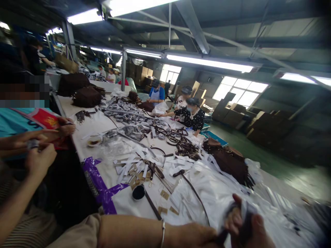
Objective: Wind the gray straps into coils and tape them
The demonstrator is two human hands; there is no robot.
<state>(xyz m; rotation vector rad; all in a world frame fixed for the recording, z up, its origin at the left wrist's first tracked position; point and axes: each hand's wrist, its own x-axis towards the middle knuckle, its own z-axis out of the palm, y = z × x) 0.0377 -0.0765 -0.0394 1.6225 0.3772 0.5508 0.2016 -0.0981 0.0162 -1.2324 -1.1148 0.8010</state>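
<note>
My left hand point(200, 237) reaches in from the lower left, a silver bracelet point(162, 233) on its wrist. My right hand point(256, 230) is at the bottom edge. Together they grip a dark strap point(234, 220) partly wrapped in white paper point(244, 207), held over the white sheets point(217, 193) on the long table point(77, 127). The image is blurred here, so the exact hold is unclear. A thin brown strap point(195, 194) trails across the sheets toward my hands.
White paper strips and tan tags point(131, 168), a black round lid point(139, 192), brown fringed bags point(229, 160), metal rings point(126, 110) and purple tape point(102, 191) litter the table. A co-worker's hands point(38, 151) work at my left. Other people stand at the far side.
</note>
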